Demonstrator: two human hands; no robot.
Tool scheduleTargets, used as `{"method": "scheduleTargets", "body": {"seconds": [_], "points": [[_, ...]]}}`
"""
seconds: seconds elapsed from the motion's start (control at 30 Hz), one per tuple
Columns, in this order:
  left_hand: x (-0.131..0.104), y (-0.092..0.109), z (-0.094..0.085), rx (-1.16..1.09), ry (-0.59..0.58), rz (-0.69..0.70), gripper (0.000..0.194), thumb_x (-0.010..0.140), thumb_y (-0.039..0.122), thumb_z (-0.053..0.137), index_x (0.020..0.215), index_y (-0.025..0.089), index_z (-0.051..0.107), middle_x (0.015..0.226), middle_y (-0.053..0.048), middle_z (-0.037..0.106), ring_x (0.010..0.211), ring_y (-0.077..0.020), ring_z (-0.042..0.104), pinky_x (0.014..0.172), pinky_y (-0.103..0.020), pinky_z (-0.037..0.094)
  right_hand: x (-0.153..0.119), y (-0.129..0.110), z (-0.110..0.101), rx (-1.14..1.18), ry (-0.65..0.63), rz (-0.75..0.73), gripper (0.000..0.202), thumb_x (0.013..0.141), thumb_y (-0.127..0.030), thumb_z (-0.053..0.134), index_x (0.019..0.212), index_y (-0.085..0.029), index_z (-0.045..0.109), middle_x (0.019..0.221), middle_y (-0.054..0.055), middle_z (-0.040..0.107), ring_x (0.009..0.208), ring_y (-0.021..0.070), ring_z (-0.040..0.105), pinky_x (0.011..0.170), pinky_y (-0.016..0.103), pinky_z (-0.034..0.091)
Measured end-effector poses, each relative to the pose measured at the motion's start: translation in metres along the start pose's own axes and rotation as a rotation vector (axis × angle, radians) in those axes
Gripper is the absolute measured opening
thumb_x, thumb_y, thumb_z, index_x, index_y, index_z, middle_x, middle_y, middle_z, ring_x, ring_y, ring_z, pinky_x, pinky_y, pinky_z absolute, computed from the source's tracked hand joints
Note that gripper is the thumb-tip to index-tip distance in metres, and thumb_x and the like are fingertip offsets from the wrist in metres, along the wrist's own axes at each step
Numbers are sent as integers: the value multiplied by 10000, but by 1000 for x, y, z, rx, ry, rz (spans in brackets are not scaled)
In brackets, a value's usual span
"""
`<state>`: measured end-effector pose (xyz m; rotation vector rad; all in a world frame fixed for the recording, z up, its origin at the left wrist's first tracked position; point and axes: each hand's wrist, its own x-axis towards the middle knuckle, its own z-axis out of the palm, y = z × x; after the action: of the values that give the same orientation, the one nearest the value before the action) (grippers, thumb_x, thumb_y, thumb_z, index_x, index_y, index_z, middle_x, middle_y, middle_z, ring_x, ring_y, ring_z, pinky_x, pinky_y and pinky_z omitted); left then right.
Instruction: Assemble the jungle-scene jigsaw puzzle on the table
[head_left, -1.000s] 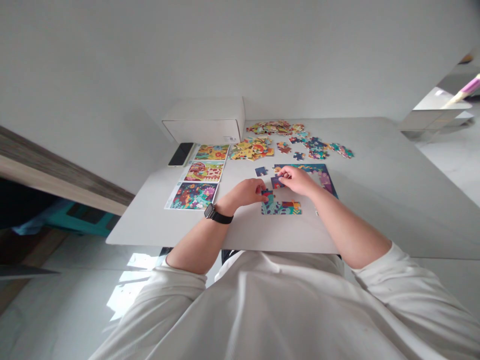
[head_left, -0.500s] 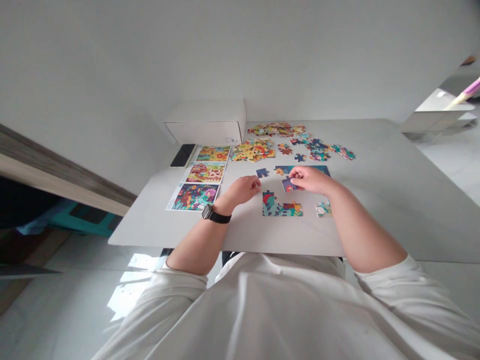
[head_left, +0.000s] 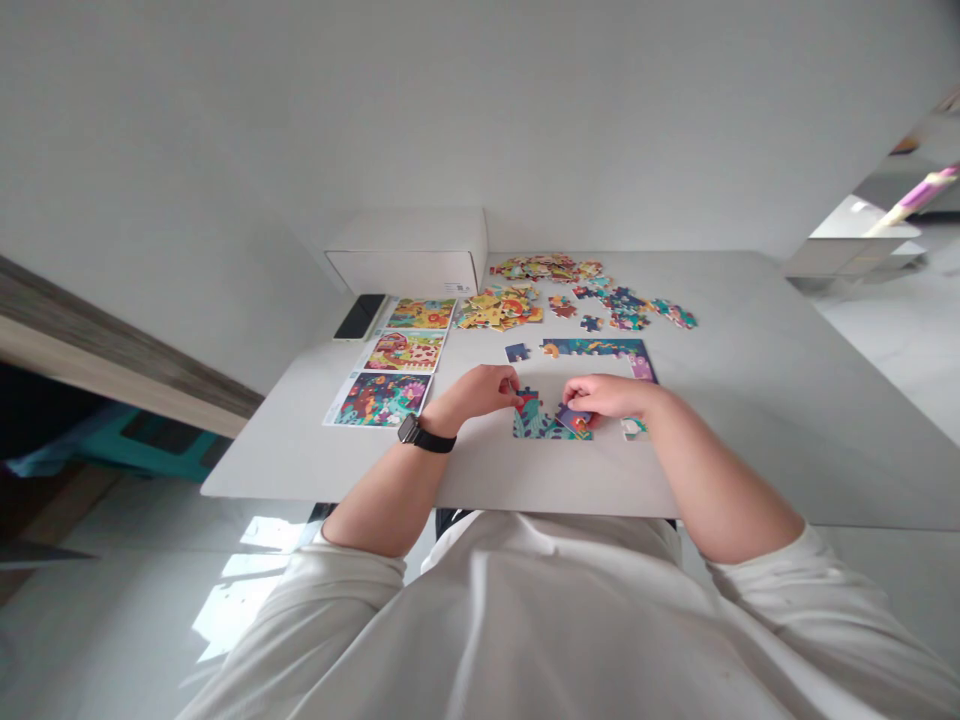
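My right hand [head_left: 606,394] pinches a dark purple puzzle piece [head_left: 574,418] over the right part of the lower joined section [head_left: 534,425]. My left hand [head_left: 489,389] touches the upper left corner of that section, its fingers bent; whether it grips a piece there is hidden. A joined strip [head_left: 600,347] with a dark blue top edge and a pink right side lies behind my right hand. A single dark blue piece [head_left: 517,352] rests left of the strip. Partly behind my right wrist are light teal and white pieces [head_left: 634,429].
Loose puzzle pieces lie in piles, yellow ones [head_left: 499,308] and dark blue ones [head_left: 624,304] among them. Three picture sheets [head_left: 382,398] lie at the left, near a phone [head_left: 360,316]. A white box [head_left: 405,270] stands at the back left of the table [head_left: 750,400].
My right hand has moved down from the upper strip with the purple piece, now over the lower section. My left hand has moved to the lower section's corner. The view has shifted slightly.
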<state>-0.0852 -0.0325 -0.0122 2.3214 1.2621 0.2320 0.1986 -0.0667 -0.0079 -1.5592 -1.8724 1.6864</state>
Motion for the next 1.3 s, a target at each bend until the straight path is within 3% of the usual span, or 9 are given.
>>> {"method": "scheduleTargets", "body": {"seconds": [0.4,0.5,0.6,0.67,0.77,0.9,1.3], "points": [[-4,-31,-16,-2,-62,-53,215,816,381,783,968,229,771,874,-7,777,790,-182,705,697,-256,480,14,-9,24,89,88,-113,90,898,-252,720,977,-226,685,926,19,732,838,185,702,683,278,611],[-2,-30,-16,50,55,-47,199,897,384,712,998,225,776,965,-39,785,878,-206,715,794,-284,519,15,-10,25,100,92,-115,97,904,-272,729,977,-230,681,933,22,734,846,186,703,680,279,617],[7,-28,-9,99,276,19,249,966,381,650,1112,223,775,1144,-82,769,1083,-244,700,1005,-352,522,15,-10,25,111,106,-108,115,901,-283,750,971,-227,678,938,28,729,822,182,703,651,271,615],[16,-28,-2,111,352,57,282,977,370,648,1192,229,766,1251,-96,740,1215,-257,661,1124,-389,479,14,-11,25,112,115,-91,122,901,-283,760,968,-226,676,933,29,722,802,177,701,624,257,610],[33,-31,7,147,338,39,357,953,378,692,1271,228,758,1350,-118,702,1283,-280,630,1174,-421,454,14,-12,25,114,124,-68,126,905,-288,767,958,-227,671,918,24,710,765,164,688,601,245,608],[47,-36,10,186,314,-3,322,970,345,652,1231,216,791,1327,-129,722,1276,-297,637,1194,-439,434,14,-13,26,127,129,-62,130,914,-296,765,960,-226,666,901,20,703,723,151,670,580,240,606],[54,-33,13,187,370,-69,338,996,259,553,1210,206,810,1271,-134,737,1249,-292,637,1175,-426,461,16,-12,27,121,113,-43,127,905,-277,770,959,-225,668,898,20,714,731,162,691,580,248,613]]}}
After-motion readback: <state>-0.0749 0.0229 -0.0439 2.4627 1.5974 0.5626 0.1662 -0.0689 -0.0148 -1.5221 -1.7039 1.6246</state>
